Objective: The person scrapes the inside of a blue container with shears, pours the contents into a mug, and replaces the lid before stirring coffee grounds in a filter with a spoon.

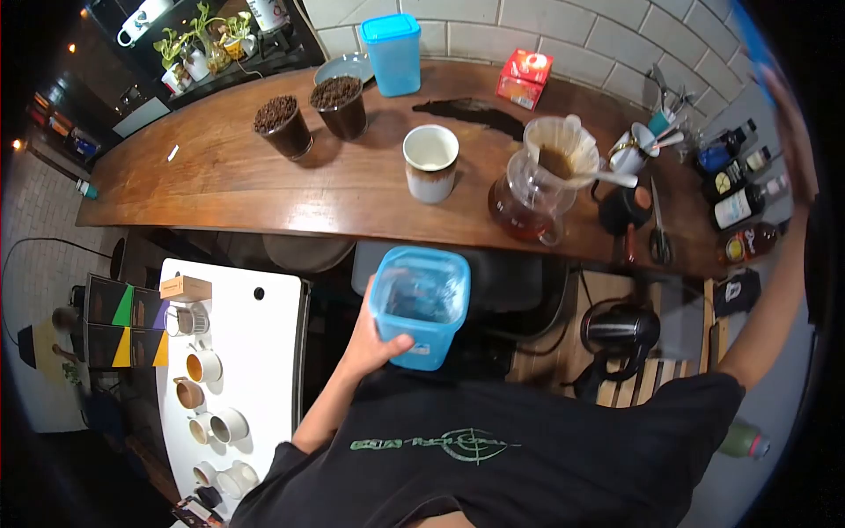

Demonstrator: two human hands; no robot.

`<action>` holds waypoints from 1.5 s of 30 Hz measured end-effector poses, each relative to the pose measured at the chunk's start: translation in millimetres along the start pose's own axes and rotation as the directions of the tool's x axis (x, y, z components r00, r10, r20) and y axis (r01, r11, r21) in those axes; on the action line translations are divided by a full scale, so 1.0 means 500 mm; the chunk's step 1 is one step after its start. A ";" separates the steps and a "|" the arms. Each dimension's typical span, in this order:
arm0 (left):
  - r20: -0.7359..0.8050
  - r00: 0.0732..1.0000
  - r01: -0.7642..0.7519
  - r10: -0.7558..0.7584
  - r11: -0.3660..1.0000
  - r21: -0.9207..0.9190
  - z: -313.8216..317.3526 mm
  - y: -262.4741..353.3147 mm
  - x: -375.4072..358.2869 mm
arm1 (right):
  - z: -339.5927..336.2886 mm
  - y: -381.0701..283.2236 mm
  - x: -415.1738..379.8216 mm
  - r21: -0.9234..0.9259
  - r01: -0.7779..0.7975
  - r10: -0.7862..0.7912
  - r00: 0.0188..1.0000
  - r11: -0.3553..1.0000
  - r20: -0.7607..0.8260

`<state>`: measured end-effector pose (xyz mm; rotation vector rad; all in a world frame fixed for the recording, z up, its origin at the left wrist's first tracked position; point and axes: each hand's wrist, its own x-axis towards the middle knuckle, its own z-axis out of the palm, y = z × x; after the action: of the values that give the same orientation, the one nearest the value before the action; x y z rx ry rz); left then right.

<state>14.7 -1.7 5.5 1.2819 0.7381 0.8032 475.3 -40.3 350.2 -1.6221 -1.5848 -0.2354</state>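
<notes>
My left hand (377,341) grips an open, see-through blue plastic container (421,348) in front of my chest, thumb on its near side. No lid is on it, and its inside looks bare. My right arm is raised along the far right edge, where my right hand (782,110) shows dark and stretched. At its fingers is a flat blue thing (753,35) that looks like a lid, mostly cut off by the view's edge. On the counter ahead stand a white and brown cup (431,180) and a glass coffee server (524,211) with a paper-lined dripper (563,145).
Two cups of coffee grounds (290,136), a lidded blue container (394,66) and a red box (525,77) stand on the wooden counter (194,194). Bottles (738,209) line its right end. A black kettle (620,330) sits below, and several mugs (229,427) stand at lower left.
</notes>
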 end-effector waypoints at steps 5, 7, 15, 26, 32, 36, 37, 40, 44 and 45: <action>0.276 0.960 0.048 -0.037 0.998 -0.034 -0.007 0.020 0.024 | -0.095 -0.158 -0.257 0.221 0.044 -0.046 0.999 0.974 0.004; 0.307 0.951 0.024 -0.023 1.000 0.001 -0.007 0.011 0.027 | -0.067 -0.172 -0.374 0.324 -0.048 0.011 0.993 0.945 0.115; 0.455 0.885 0.054 -0.096 0.993 0.103 0.022 0.012 -0.017 | 0.317 -0.277 -0.534 0.342 -0.385 0.136 0.809 0.857 0.572; 0.449 0.881 0.042 -0.146 0.971 0.235 -0.004 0.023 -0.072 | 0.406 -0.283 -0.568 0.337 -0.553 0.148 0.656 0.762 0.741; 0.291 0.951 0.069 -0.104 0.990 0.127 0.022 0.029 -0.094 | 0.474 -0.269 -0.596 0.474 -0.474 0.050 0.744 0.742 0.666; 0.297 0.944 -0.210 0.145 0.957 0.199 -0.003 0.008 -0.069 | 0.522 -0.284 -0.606 0.583 -0.519 0.103 0.796 0.625 0.597; 0.362 0.892 -0.375 0.271 0.891 0.256 -0.012 0.008 -0.053 | 0.530 -0.289 -0.607 0.604 -0.510 0.116 0.813 0.612 0.570; 0.331 0.910 -0.294 0.248 0.951 0.095 -0.015 -0.002 -0.032 | 0.540 -0.306 -0.604 0.549 -0.524 0.145 0.796 0.651 0.587; 0.276 0.939 -0.231 0.204 0.970 0.069 -0.014 -0.018 -0.054 | 0.565 -0.312 -0.632 0.599 -0.448 0.173 0.871 0.664 0.460; 0.258 0.949 -0.212 0.183 0.973 0.089 -0.013 -0.024 -0.060 | 0.571 -0.316 -0.639 0.596 -0.448 0.195 0.876 0.666 0.440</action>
<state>-5.7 -25.1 -6.5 1.5473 0.4641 0.7507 158.8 -111.2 28.7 -1.3322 -1.3339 0.8008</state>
